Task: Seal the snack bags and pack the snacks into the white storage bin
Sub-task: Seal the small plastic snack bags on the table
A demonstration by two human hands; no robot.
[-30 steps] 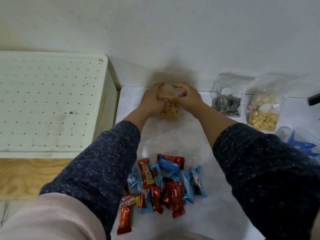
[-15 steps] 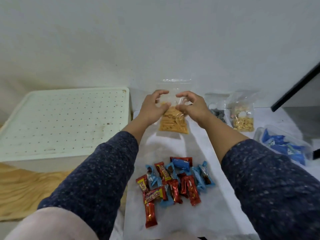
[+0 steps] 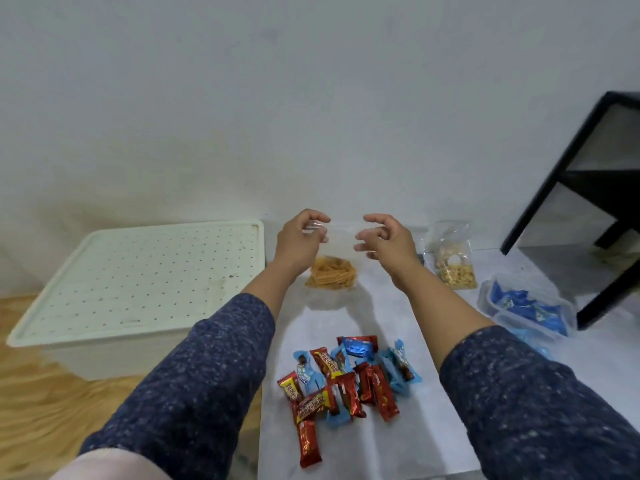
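Note:
A clear snack bag (image 3: 331, 276) with orange sticks in its bottom stands upright on the white table (image 3: 349, 445), near the wall. My left hand (image 3: 300, 239) pinches its top left corner. At the top right edge my right hand (image 3: 385, 241) has its fingers curled on the plastic. The white storage bin (image 3: 138, 282) stands to the left with its perforated lid on. A pile of red and blue wrapped candy bars (image 3: 346, 379) lies on the table in front of me.
A second clear bag of mixed nuts and snacks (image 3: 453, 263) stands right of my right hand. A clear plastic box with blue wrappers (image 3: 526, 306) sits at the table's right edge. A black shelf frame (image 3: 585, 188) rises at far right. Wooden floor lies left.
My hands have lifted the bag's top and moved apart along its upper edge. The view has tilted up, showing more wall and the black shelf.

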